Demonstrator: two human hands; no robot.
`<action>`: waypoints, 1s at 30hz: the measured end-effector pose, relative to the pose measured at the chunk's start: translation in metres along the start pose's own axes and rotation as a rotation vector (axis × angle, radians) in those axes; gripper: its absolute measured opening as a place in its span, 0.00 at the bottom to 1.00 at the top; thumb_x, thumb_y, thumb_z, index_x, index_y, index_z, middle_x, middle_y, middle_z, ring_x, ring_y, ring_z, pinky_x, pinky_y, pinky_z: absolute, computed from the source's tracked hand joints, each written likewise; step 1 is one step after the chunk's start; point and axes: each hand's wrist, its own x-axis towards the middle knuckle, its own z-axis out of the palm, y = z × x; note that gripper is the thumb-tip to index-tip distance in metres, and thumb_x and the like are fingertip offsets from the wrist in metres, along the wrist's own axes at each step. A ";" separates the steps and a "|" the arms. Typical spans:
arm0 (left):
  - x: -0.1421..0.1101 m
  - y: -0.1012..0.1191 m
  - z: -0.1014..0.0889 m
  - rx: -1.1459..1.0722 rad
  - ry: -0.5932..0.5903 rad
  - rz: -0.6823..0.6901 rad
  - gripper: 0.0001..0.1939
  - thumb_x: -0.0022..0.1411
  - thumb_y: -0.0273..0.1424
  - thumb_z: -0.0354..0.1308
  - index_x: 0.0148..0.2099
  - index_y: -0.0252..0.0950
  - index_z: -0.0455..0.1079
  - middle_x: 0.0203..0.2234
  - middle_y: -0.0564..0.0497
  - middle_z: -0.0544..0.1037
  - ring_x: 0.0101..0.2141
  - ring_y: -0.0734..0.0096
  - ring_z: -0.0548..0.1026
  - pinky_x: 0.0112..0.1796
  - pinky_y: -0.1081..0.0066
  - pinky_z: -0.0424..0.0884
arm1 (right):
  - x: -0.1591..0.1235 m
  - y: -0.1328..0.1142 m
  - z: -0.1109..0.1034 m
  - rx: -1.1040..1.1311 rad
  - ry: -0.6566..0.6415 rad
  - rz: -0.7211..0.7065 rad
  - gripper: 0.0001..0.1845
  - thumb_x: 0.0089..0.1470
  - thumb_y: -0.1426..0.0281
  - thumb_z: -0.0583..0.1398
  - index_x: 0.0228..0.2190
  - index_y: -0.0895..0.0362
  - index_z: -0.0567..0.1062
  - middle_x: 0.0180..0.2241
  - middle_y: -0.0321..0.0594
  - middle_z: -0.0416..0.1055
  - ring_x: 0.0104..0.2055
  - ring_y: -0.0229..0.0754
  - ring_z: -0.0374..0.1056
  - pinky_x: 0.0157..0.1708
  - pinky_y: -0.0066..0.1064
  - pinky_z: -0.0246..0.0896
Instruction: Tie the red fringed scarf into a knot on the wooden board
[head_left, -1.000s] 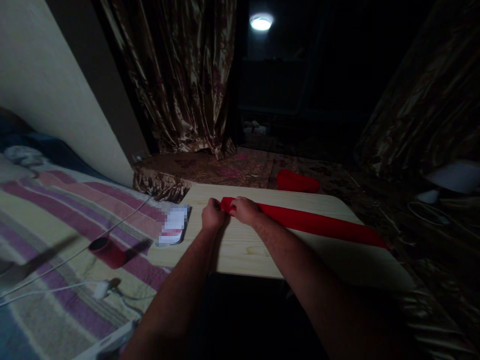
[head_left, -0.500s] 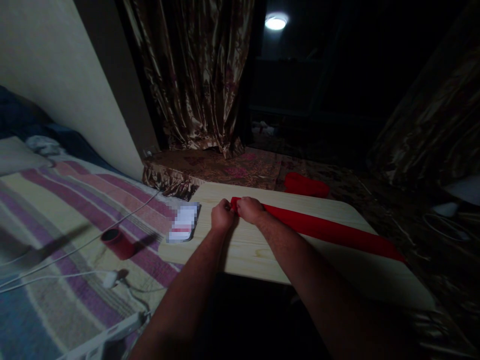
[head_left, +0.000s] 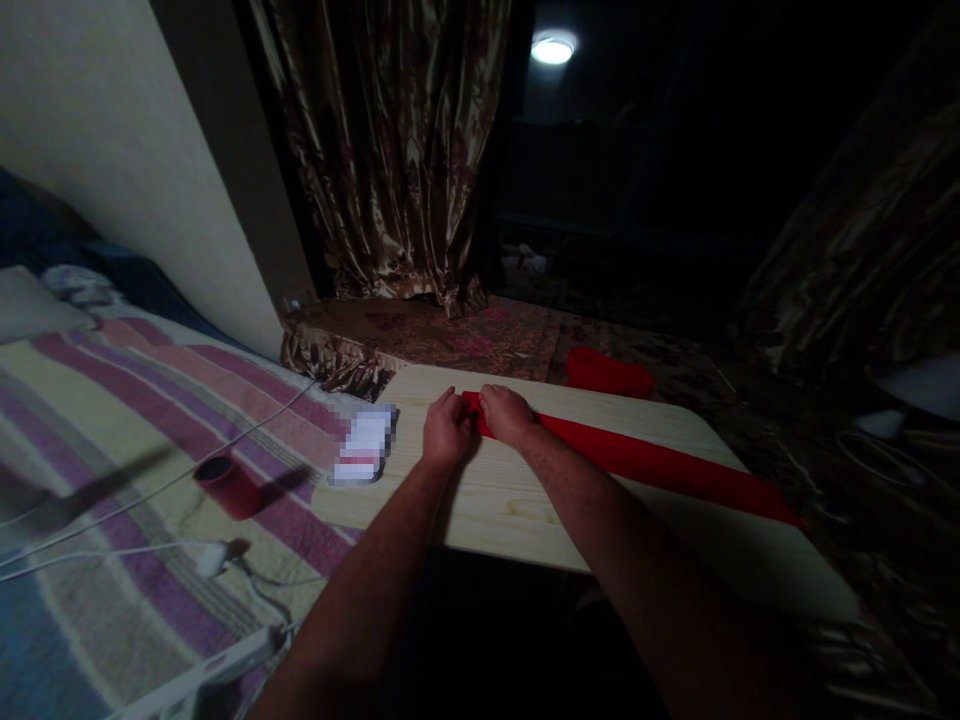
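A long folded strip of red cloth (head_left: 667, 465) lies lengthwise across the pale wooden table (head_left: 517, 510). My left hand (head_left: 448, 428) is at the strip's left end, its fingers closed on the cloth's edge. Close beside it, my right hand (head_left: 506, 414) grips the same end from above with bent fingers. A little red cloth shows between the two hands. The fingertips are partly hidden. To the left of my left hand lies a blurred-out white phone-like object (head_left: 364, 447) at the table's edge.
Another bundle of red cloth (head_left: 609, 373) lies beyond the table's far edge. On the striped bed cover (head_left: 142, 470) at left are a dark red cylinder (head_left: 231, 488), white cables with a plug (head_left: 213, 559) and a power strip (head_left: 202, 675). A patterned curtain (head_left: 390, 150) hangs behind.
My right hand has shifted slightly right, and the gap between the hands is a little wider, showing more red cloth. The left hand's fingers have lifted a little. The view has moved slightly.
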 end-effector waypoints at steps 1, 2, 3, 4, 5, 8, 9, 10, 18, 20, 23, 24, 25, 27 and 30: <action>0.000 0.000 0.000 -0.014 -0.004 0.008 0.17 0.50 0.21 0.58 0.43 0.39 0.76 0.56 0.44 0.75 0.61 0.57 0.67 0.60 0.57 0.65 | 0.000 0.001 0.000 0.013 -0.002 0.004 0.11 0.65 0.72 0.51 0.42 0.57 0.73 0.43 0.47 0.76 0.46 0.45 0.69 0.45 0.33 0.60; -0.001 0.001 0.000 -0.024 -0.020 0.023 0.18 0.50 0.21 0.58 0.44 0.39 0.75 0.55 0.44 0.76 0.61 0.58 0.67 0.60 0.58 0.65 | -0.001 0.002 0.000 0.026 -0.003 0.011 0.11 0.65 0.73 0.51 0.43 0.57 0.72 0.43 0.47 0.76 0.46 0.45 0.68 0.44 0.33 0.59; -0.001 0.002 0.000 -0.028 -0.044 0.042 0.18 0.50 0.21 0.57 0.43 0.39 0.75 0.53 0.45 0.77 0.62 0.59 0.67 0.60 0.58 0.65 | -0.002 0.002 0.000 0.037 -0.003 0.018 0.11 0.65 0.73 0.51 0.44 0.57 0.72 0.43 0.46 0.75 0.45 0.45 0.68 0.43 0.32 0.59; -0.001 0.002 0.000 -0.028 -0.066 0.060 0.17 0.51 0.20 0.57 0.42 0.39 0.76 0.52 0.46 0.78 0.62 0.59 0.66 0.61 0.59 0.65 | -0.002 0.003 0.000 0.046 -0.001 0.023 0.12 0.64 0.74 0.51 0.45 0.57 0.72 0.43 0.46 0.75 0.44 0.45 0.68 0.42 0.32 0.59; -0.001 0.003 0.000 -0.026 -0.078 0.073 0.16 0.51 0.20 0.56 0.41 0.39 0.76 0.50 0.47 0.79 0.63 0.60 0.66 0.61 0.60 0.65 | -0.003 0.003 0.000 0.052 0.004 0.023 0.12 0.64 0.74 0.51 0.45 0.57 0.72 0.43 0.45 0.75 0.43 0.44 0.68 0.41 0.32 0.59; -0.001 0.005 -0.001 -0.017 -0.070 0.076 0.13 0.53 0.21 0.55 0.38 0.37 0.77 0.47 0.45 0.80 0.62 0.62 0.66 0.60 0.62 0.66 | -0.004 0.005 -0.001 0.052 0.011 -0.017 0.11 0.62 0.74 0.53 0.41 0.57 0.75 0.42 0.45 0.75 0.43 0.45 0.66 0.41 0.32 0.59; -0.001 0.006 -0.002 -0.012 -0.067 0.071 0.13 0.54 0.21 0.54 0.38 0.37 0.77 0.48 0.44 0.80 0.62 0.63 0.67 0.60 0.63 0.66 | -0.004 0.006 -0.002 0.046 0.007 -0.042 0.10 0.62 0.74 0.54 0.39 0.57 0.76 0.41 0.45 0.74 0.44 0.45 0.66 0.41 0.32 0.59; -0.001 0.007 -0.002 -0.007 -0.071 0.068 0.13 0.55 0.22 0.54 0.38 0.37 0.78 0.50 0.44 0.79 0.62 0.63 0.67 0.60 0.64 0.66 | -0.005 0.007 -0.004 0.037 0.000 -0.068 0.10 0.62 0.74 0.54 0.38 0.57 0.77 0.41 0.45 0.74 0.46 0.45 0.65 0.43 0.32 0.59; -0.004 0.017 -0.007 0.139 -0.201 -0.004 0.22 0.58 0.28 0.55 0.53 0.43 0.78 0.61 0.49 0.71 0.63 0.59 0.65 0.62 0.59 0.63 | -0.007 0.009 -0.014 -0.027 -0.106 -0.154 0.16 0.63 0.73 0.54 0.45 0.60 0.80 0.48 0.50 0.74 0.53 0.47 0.61 0.54 0.34 0.55; -0.004 0.017 -0.006 0.167 -0.205 0.009 0.25 0.58 0.28 0.55 0.58 0.42 0.75 0.63 0.47 0.69 0.63 0.59 0.65 0.62 0.61 0.63 | -0.009 0.008 -0.016 -0.034 -0.087 -0.148 0.17 0.64 0.72 0.53 0.46 0.59 0.79 0.50 0.49 0.74 0.53 0.47 0.61 0.55 0.35 0.55; -0.006 0.015 -0.003 0.203 -0.197 0.049 0.27 0.59 0.30 0.55 0.61 0.36 0.72 0.64 0.42 0.66 0.63 0.58 0.65 0.61 0.64 0.63 | -0.013 0.008 -0.017 -0.069 -0.087 -0.103 0.18 0.65 0.71 0.51 0.49 0.57 0.78 0.52 0.49 0.72 0.53 0.49 0.62 0.54 0.38 0.56; -0.006 0.015 -0.002 0.220 -0.204 0.066 0.27 0.60 0.31 0.55 0.61 0.35 0.71 0.65 0.40 0.66 0.63 0.57 0.64 0.61 0.64 0.63 | -0.013 0.007 -0.017 -0.091 -0.114 -0.074 0.19 0.65 0.71 0.51 0.49 0.56 0.78 0.53 0.50 0.72 0.54 0.51 0.63 0.53 0.39 0.57; -0.007 0.016 -0.002 0.241 -0.219 0.082 0.27 0.60 0.33 0.55 0.62 0.34 0.70 0.65 0.39 0.65 0.63 0.56 0.64 0.61 0.64 0.63 | -0.014 0.007 -0.018 -0.115 -0.153 -0.041 0.18 0.64 0.70 0.52 0.48 0.56 0.79 0.53 0.51 0.72 0.54 0.52 0.63 0.52 0.41 0.58; -0.008 0.018 -0.001 0.293 -0.256 0.097 0.28 0.61 0.36 0.56 0.62 0.34 0.70 0.65 0.38 0.64 0.62 0.53 0.65 0.60 0.62 0.64 | -0.016 0.007 -0.018 -0.152 -0.242 0.011 0.17 0.63 0.69 0.53 0.47 0.55 0.79 0.51 0.52 0.73 0.54 0.55 0.63 0.51 0.44 0.58; -0.008 0.024 -0.001 0.368 -0.291 0.089 0.26 0.63 0.41 0.54 0.60 0.37 0.72 0.66 0.38 0.62 0.60 0.49 0.68 0.58 0.57 0.64 | -0.018 0.009 -0.018 -0.156 -0.282 -0.003 0.17 0.63 0.69 0.54 0.48 0.55 0.78 0.51 0.49 0.74 0.53 0.55 0.63 0.50 0.44 0.59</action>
